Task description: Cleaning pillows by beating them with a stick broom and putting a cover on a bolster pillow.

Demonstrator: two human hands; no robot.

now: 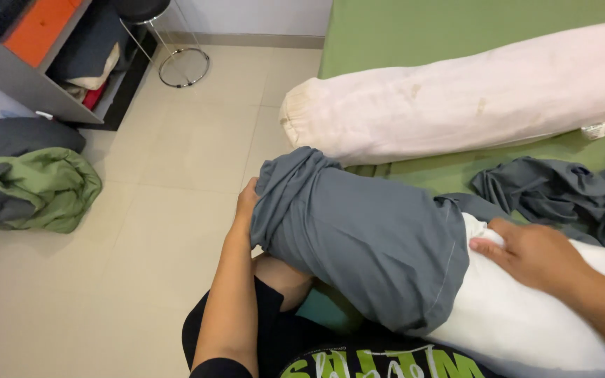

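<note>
Grey fabric bolster cover (365, 238) sheathes the long white bolster (519, 322) lengthwise; left hand (245, 204) seemingly grips its bunched end, right hand (530, 253) lies flat, fingers loose.

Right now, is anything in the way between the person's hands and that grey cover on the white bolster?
Nothing visible. The left hand already presses the bunched end of the grey cover, and the right hand rests on the white bolster at the cover's open edge.

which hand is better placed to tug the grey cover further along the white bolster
Right, probably. The right hand rests at the grey cover's open edge on the bare white bolster. The left hand is at the bunched closed end, better for bracing.
</note>
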